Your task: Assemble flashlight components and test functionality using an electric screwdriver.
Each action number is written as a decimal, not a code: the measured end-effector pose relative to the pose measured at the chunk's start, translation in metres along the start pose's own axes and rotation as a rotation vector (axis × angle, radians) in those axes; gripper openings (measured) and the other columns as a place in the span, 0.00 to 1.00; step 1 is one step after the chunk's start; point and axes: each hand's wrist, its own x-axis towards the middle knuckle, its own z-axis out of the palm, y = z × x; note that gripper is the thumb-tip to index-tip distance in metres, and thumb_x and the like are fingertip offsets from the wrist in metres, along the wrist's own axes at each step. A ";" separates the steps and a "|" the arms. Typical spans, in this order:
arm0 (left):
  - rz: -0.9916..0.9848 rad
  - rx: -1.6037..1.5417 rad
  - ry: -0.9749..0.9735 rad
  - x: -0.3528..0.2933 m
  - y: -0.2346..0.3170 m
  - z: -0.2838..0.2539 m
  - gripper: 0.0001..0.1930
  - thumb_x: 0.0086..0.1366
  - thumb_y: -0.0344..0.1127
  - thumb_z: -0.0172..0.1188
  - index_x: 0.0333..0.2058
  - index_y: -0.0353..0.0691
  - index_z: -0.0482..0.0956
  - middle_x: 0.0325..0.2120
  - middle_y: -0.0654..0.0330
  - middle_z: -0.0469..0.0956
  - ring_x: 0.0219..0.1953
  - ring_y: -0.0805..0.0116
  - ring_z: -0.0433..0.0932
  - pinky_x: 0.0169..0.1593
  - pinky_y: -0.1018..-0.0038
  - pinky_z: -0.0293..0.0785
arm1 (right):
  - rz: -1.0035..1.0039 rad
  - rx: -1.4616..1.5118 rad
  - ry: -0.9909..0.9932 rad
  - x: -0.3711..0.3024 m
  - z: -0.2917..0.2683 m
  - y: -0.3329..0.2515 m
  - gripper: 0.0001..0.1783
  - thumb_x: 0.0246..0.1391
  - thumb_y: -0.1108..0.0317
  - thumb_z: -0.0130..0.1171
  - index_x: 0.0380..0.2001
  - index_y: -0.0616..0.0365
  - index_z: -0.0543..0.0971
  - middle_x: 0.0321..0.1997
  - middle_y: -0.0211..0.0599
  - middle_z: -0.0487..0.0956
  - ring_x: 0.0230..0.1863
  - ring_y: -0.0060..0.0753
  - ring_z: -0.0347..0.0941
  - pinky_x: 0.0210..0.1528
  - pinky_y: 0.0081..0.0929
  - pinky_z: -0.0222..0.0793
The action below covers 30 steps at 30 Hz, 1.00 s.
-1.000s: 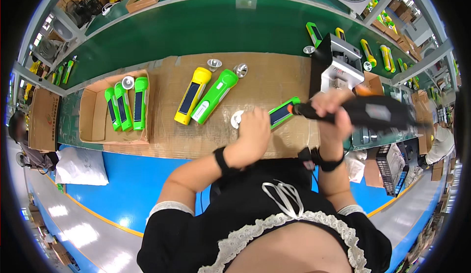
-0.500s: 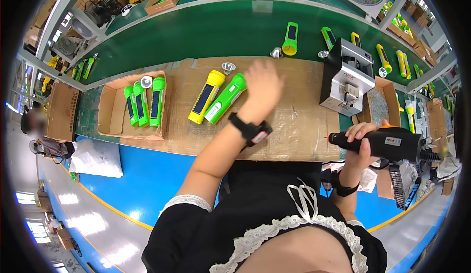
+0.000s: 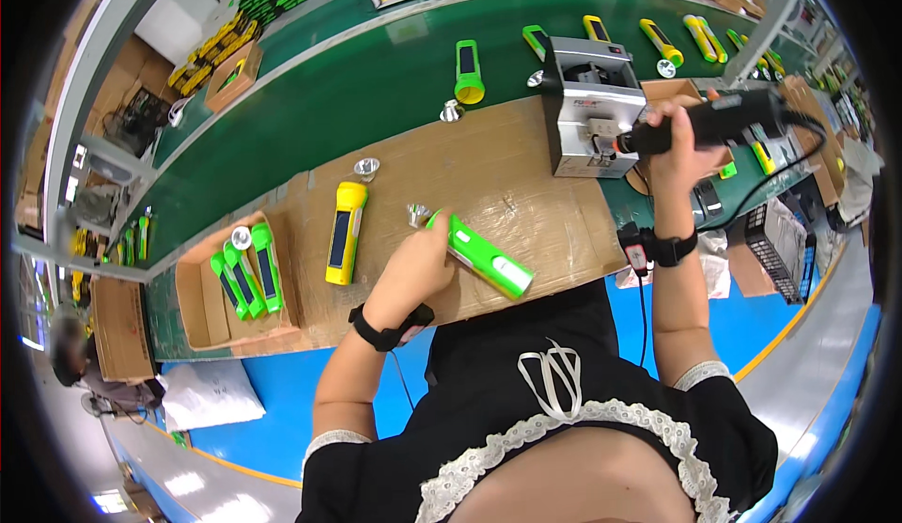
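My left hand [image 3: 420, 265] is closed round the head end of a green flashlight [image 3: 492, 258], which lies slanted on the cardboard sheet [image 3: 526, 166]. A small silvery reflector [image 3: 416, 214] shows just beyond those fingers. My right hand [image 3: 678, 155] grips a black electric screwdriver [image 3: 728, 121] held level, its tip at the front of a silver and black screw feeder [image 3: 601, 108]. Whether the tip touches a screw is too small to tell. To the left of my left hand lies a yellow flashlight [image 3: 345, 234] with a dark panel, and another reflector [image 3: 366, 168] sits past its head.
At the left, a cardboard box [image 3: 194, 309] holds several green flashlights and a reflector [image 3: 241, 237]. Across the green belt [image 3: 376, 81] lie more flashlights, among them a green one [image 3: 468, 72] beside a reflector [image 3: 452, 110]. The screwdriver's cable [image 3: 799, 168] hangs at the right.
My right hand has raised the screwdriver to the screw feeder. My left hand has come nearer and taken hold of the green flashlight, now turned to slant the other way. The view has swung.
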 end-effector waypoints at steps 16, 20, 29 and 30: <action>0.282 0.021 0.315 0.052 0.011 0.028 0.19 0.46 0.34 0.66 0.38 0.40 0.72 0.33 0.55 0.69 0.37 0.52 0.71 0.41 0.61 0.67 | 0.338 0.093 -0.313 -0.037 0.012 -0.013 0.28 0.49 0.79 0.55 0.53 0.64 0.57 0.25 0.39 0.71 0.22 0.29 0.70 0.26 0.27 0.69; 0.328 -0.005 0.305 0.071 -0.001 0.031 0.13 0.55 0.35 0.60 0.39 0.42 0.72 0.35 0.55 0.72 0.40 0.54 0.72 0.42 0.61 0.67 | 0.320 0.130 -0.364 -0.068 0.016 -0.030 0.31 0.51 0.80 0.53 0.56 0.61 0.53 0.27 0.40 0.70 0.25 0.29 0.70 0.29 0.28 0.70; 0.311 0.087 0.179 0.067 0.002 0.049 0.11 0.63 0.43 0.51 0.30 0.41 0.74 0.26 0.56 0.74 0.28 0.53 0.74 0.35 0.62 0.70 | 0.180 0.111 -0.329 -0.087 0.026 -0.023 0.33 0.53 0.81 0.49 0.58 0.60 0.48 0.28 0.42 0.70 0.26 0.31 0.70 0.34 0.31 0.70; 0.302 0.099 0.208 0.066 0.003 0.050 0.12 0.63 0.43 0.51 0.30 0.41 0.74 0.25 0.56 0.74 0.28 0.54 0.74 0.35 0.62 0.70 | 0.187 0.108 -0.335 -0.087 0.025 -0.022 0.33 0.53 0.81 0.49 0.58 0.60 0.48 0.28 0.42 0.70 0.26 0.31 0.70 0.34 0.31 0.70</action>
